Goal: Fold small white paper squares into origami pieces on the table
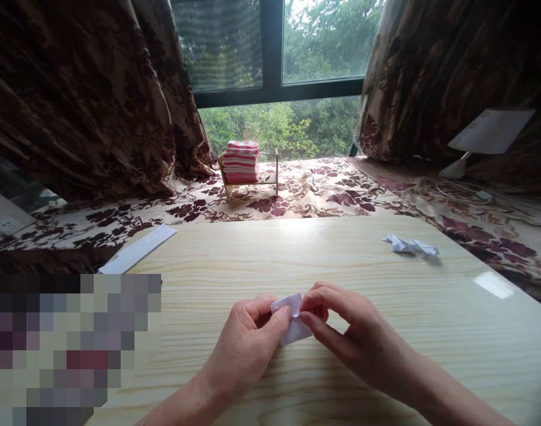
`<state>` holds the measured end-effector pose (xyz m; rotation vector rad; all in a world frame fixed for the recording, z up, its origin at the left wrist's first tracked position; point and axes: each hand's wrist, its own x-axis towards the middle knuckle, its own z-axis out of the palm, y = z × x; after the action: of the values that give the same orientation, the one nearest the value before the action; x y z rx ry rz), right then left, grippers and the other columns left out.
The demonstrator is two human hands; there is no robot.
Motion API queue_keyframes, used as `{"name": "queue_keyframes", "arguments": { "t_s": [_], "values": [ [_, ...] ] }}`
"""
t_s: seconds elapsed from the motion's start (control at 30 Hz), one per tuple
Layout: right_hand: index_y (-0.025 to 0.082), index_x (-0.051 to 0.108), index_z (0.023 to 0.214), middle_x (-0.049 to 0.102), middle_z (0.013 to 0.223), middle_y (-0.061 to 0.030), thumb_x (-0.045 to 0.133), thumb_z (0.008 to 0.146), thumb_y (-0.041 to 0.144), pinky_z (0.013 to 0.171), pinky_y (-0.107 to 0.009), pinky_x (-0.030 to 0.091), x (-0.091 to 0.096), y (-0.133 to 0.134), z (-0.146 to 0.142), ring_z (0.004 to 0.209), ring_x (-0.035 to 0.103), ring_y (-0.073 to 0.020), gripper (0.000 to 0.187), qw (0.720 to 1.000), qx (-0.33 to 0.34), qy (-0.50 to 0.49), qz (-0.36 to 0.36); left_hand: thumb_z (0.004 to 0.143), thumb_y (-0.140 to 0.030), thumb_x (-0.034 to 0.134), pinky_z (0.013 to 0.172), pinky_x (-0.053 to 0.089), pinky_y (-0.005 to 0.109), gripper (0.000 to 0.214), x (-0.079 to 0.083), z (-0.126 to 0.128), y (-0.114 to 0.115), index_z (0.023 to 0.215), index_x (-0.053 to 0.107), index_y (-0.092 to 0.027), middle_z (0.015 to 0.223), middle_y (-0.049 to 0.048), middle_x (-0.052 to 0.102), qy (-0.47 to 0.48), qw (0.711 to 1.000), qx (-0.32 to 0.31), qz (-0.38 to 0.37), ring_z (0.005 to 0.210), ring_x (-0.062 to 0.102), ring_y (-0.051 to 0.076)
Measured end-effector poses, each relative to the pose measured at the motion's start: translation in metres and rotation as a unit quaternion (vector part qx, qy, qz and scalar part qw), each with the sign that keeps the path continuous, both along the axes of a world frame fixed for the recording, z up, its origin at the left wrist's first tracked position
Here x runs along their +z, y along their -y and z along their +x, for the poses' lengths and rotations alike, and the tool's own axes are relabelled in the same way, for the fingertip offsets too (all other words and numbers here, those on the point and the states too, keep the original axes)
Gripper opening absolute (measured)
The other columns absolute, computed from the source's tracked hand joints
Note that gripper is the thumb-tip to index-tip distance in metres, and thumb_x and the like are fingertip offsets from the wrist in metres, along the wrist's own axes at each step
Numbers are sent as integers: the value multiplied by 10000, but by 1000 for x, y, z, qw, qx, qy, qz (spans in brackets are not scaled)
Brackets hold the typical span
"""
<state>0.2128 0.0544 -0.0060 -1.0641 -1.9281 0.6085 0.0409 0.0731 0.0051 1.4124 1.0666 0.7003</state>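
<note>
My left hand (252, 334) and my right hand (345, 331) meet over the near middle of a light wooden table (341, 266). Both pinch a small folded piece of white paper (292, 319) between thumb and fingers, the left at its left edge, the right at its right edge. The paper sits just above or on the tabletop; much of it is covered by my fingers.
A small folded white paper figure (410, 245) lies at the table's far right. A white paper strip (139, 248) sits at the far left edge. Beyond, on a floral cloth (323, 192), stands a small wooden rack holding striped pink cloths (240, 161). A white lamp (487, 136) is at right.
</note>
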Motion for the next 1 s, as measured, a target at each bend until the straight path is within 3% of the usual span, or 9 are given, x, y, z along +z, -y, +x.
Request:
{"name": "queue_keyframes", "arguments": {
  "t_s": [0.27,0.47,0.8,1.0],
  "values": [
    [188,495,732,522,660,9,477,855,120,554,-235,398,-1,1,-3,600,493,-115,141,1000,-4,20,-6,828,-326,516,607,354,233,266,1,1,0,716,653,-129,701,23,553,6,1000,-10,8,676,468,138],
    [186,495,702,523,625,16,475,835,131,540,-234,385,0,2,-5,563,485,-113,146,998,-21,14,-60,832,-296,511,552,320,220,262,0,1,2,630,572,-141,621,-13,459,-12,999,-13,42,608,406,109],
    [179,557,719,565,634,3,485,839,183,547,-250,386,-1,1,-3,574,506,-128,140,990,-35,11,-134,817,-277,534,584,361,237,209,-6,3,3,672,595,-140,678,15,512,-70,990,-20,118,647,469,134],
    [180,554,738,556,641,18,501,834,165,566,-229,398,5,1,1,589,499,-112,111,992,-5,1,-126,805,-259,514,555,333,239,199,-6,3,4,664,580,-135,637,-4,471,-76,995,-7,66,607,429,119]
  ]
}}
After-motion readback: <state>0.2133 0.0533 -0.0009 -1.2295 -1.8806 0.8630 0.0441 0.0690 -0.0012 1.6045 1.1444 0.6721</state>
